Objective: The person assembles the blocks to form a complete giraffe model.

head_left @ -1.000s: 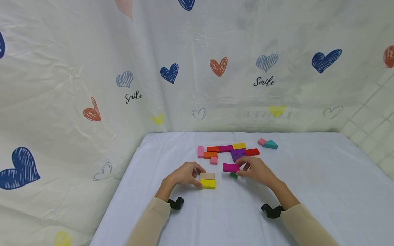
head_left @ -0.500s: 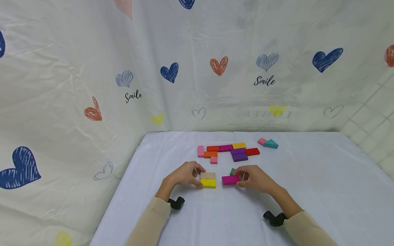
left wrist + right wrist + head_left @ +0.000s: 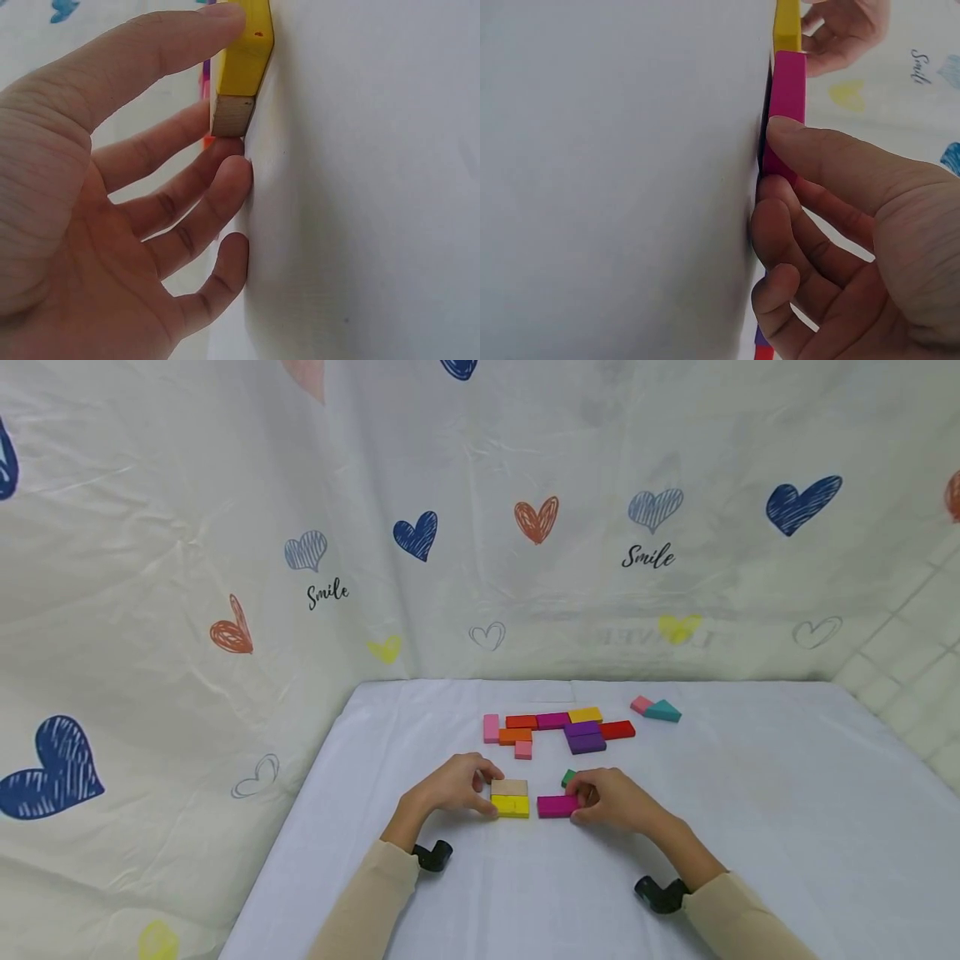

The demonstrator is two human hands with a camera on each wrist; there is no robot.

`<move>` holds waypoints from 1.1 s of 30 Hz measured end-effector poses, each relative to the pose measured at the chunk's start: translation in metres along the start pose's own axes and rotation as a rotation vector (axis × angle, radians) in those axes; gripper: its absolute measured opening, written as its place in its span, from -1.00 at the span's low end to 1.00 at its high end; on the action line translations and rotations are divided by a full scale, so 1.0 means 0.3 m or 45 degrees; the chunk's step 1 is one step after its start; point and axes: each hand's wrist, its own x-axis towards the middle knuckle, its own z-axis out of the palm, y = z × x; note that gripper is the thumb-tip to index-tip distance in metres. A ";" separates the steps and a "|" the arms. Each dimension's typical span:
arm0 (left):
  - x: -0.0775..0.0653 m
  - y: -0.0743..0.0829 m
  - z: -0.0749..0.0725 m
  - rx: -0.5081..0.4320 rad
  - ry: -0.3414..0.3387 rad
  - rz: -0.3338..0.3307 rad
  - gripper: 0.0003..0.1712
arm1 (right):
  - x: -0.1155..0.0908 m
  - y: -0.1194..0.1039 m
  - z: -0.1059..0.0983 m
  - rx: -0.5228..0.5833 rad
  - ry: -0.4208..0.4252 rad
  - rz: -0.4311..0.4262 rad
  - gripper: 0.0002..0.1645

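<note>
from the head view, i see a person's two hands over a white cloth (image 3: 555,893). the left hand (image 3: 447,787) is clamped on two blocks that lie side by side, a yellow block (image 3: 511,807) and a plain wood block (image 3: 510,787). the right hand (image 3: 617,799) pinches a dark pink block (image 3: 556,807) by its right end. that block is just to the right of the yellow one, with a little gap between them. a bit of a green block (image 3: 568,777) peeks out behind the right hand. farther back is a bunch of blocks (image 3: 552,721), red, orange, purple, gold and pink. off to the right, a teal triangle (image 3: 663,712) touches a small pink block (image 3: 641,704). a sheet with hearts (image 3: 465,593) hangs at the back.

in the left wrist view, the thumb tip is on the yellow block and a finger touches the wood one. the lower fingers are bent and spread.

in the right wrist view, the thumb is on the dark pink block, with a bent finger at its end. i can't tell if the block touches the cloth.
</note>
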 end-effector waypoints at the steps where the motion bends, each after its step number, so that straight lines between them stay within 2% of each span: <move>1: 0.000 0.001 0.001 0.003 -0.001 0.000 -0.44 | 0.001 -0.001 0.001 0.000 0.001 0.006 -0.61; 33: 0.004 0.000 0.006 0.031 0.006 0.013 -0.43 | 0.011 -0.042 0.034 -0.002 0.028 0.054 -0.58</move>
